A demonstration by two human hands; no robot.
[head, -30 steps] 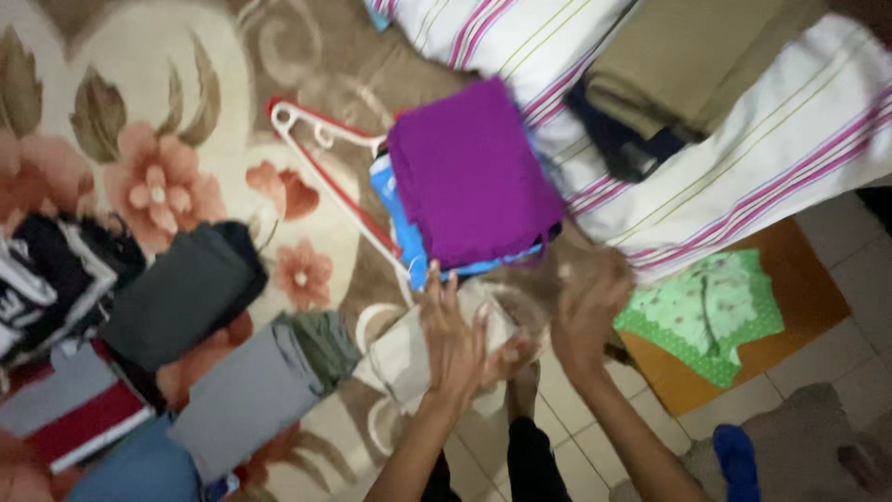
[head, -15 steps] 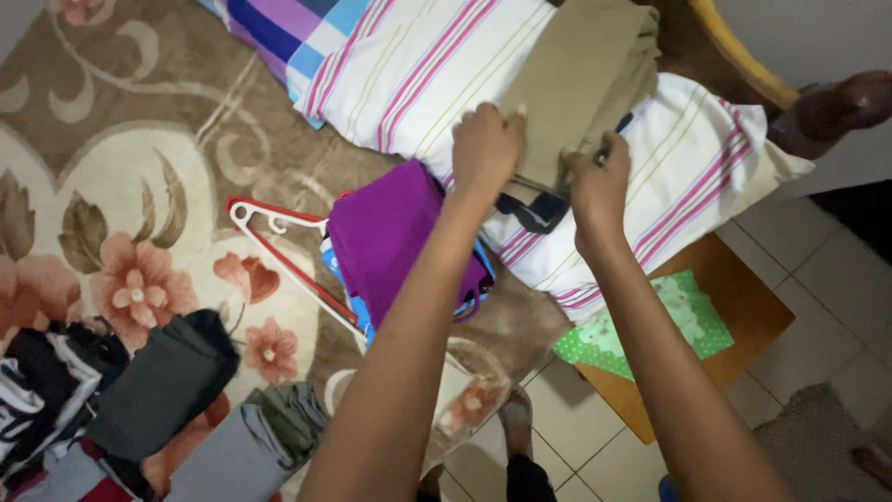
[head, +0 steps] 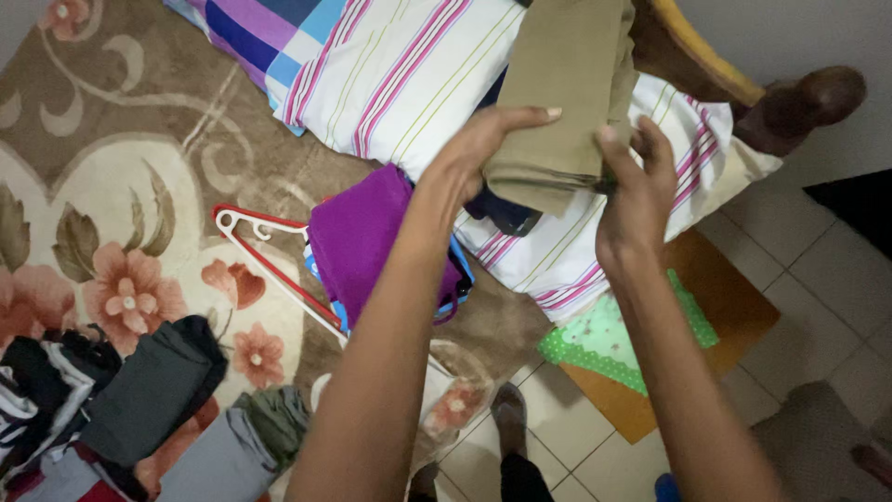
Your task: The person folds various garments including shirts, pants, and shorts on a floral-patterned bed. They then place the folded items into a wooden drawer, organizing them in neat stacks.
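At twelve o'clock, my left hand (head: 483, 144) and right hand (head: 636, 191) clasp the folded khaki garment (head: 562, 93) from both sides (keeping folds intact) above the striped pillow (head: 409, 74).

Folded garment (head: 557, 84): plain olive-khaki. Pillow (head: 409, 74): white, pink and yellow stripes. Folded cloth (head: 358, 237): solid purple. Hanger (head: 269, 265): red and white. Rug (head: 121, 186): brown-cream, pink flowers. Small cloth (head: 604, 339): green, dotted.
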